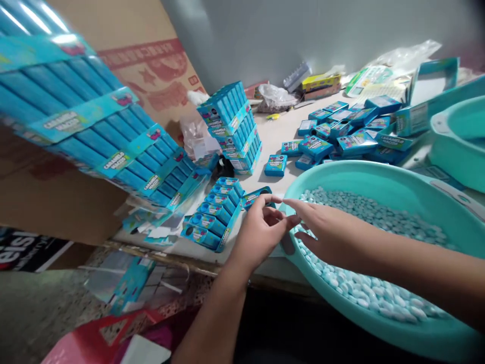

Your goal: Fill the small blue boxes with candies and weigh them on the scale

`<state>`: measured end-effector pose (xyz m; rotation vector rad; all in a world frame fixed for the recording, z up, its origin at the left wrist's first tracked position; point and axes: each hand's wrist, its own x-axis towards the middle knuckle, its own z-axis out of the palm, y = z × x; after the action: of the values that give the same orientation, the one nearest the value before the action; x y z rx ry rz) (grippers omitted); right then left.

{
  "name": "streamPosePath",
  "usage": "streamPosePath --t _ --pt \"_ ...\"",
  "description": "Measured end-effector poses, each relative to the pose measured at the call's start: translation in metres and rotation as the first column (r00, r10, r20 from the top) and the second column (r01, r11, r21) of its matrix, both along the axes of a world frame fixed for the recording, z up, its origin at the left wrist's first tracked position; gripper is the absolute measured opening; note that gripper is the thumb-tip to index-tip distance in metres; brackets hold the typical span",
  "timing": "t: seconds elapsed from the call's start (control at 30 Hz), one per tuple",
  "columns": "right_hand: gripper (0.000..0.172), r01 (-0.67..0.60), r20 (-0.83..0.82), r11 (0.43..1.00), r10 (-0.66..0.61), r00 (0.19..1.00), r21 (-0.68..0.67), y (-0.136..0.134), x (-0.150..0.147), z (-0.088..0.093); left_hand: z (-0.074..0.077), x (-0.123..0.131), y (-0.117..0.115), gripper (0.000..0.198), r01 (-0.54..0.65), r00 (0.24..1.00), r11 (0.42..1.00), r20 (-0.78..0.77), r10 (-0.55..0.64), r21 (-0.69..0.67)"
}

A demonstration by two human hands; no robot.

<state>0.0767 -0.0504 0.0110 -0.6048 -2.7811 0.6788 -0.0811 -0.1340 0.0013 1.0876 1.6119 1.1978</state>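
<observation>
My left hand is curled, thumb and fingers bent toward each other, by the left rim of a turquoise tub. What it grips, if anything, is hidden. My right hand reaches over the tub from the right, fingers stretched out and thumb apart, its fingertips meeting the left hand's. Small pale blue and white candies cover the tub's bottom. Just behind the left hand's fingers shows a small blue candy box. To the left, a display tray carries a row of similar boxes.
Filled display trays form a short stack and a tall, leaning stack on the left. Loose blue boxes lie heaped behind the tub. A second turquoise tub stands at right. The table's front edge runs below the trays.
</observation>
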Motion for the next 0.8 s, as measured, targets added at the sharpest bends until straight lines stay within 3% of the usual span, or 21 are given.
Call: streamPosePath --t 0.13,0.23,0.3,0.43,0.6,0.7,0.8 --pt "0.076 -0.027 -0.034 0.987 0.032 0.999 0.158 -0.002 -0.002 -0.01 0.0 -0.004 -0.004 0.056 -0.031 0.995 0.998 0.095 0.026 0.048" --pt "0.079 -0.087 -0.044 0.933 0.109 0.993 0.349 -0.005 -0.005 -0.014 0.005 0.0 -0.01 0.055 -0.049 0.991 0.993 0.128 0.035 0.105" --pt "0.082 -0.131 -0.014 0.904 0.149 0.989 0.406 -0.008 -0.006 -0.015 0.006 0.003 -0.012 0.054 -0.061 0.992 0.989 0.12 0.045 0.136" --pt "0.086 -0.136 -0.001 0.923 0.146 0.989 0.36 -0.014 -0.007 -0.014 0.004 0.006 -0.013 0.056 -0.048 0.995 0.988 0.089 0.036 0.146" --pt "0.088 -0.145 -0.003 0.948 0.152 0.988 0.284 -0.01 -0.006 -0.012 -0.002 0.011 -0.013 0.052 -0.16 0.98 0.951 -0.07 0.184 0.265" --pt "0.076 -0.149 -0.027 0.963 0.159 0.987 0.224 -0.002 -0.008 -0.008 -0.007 0.01 -0.011 0.043 -0.188 0.962 0.93 -0.134 0.24 0.315" --pt "0.05 -0.167 -0.099 0.964 0.191 0.977 0.209 0.006 -0.01 -0.003 -0.01 0.007 -0.009 0.021 -0.144 0.933 0.905 -0.251 0.26 0.4"
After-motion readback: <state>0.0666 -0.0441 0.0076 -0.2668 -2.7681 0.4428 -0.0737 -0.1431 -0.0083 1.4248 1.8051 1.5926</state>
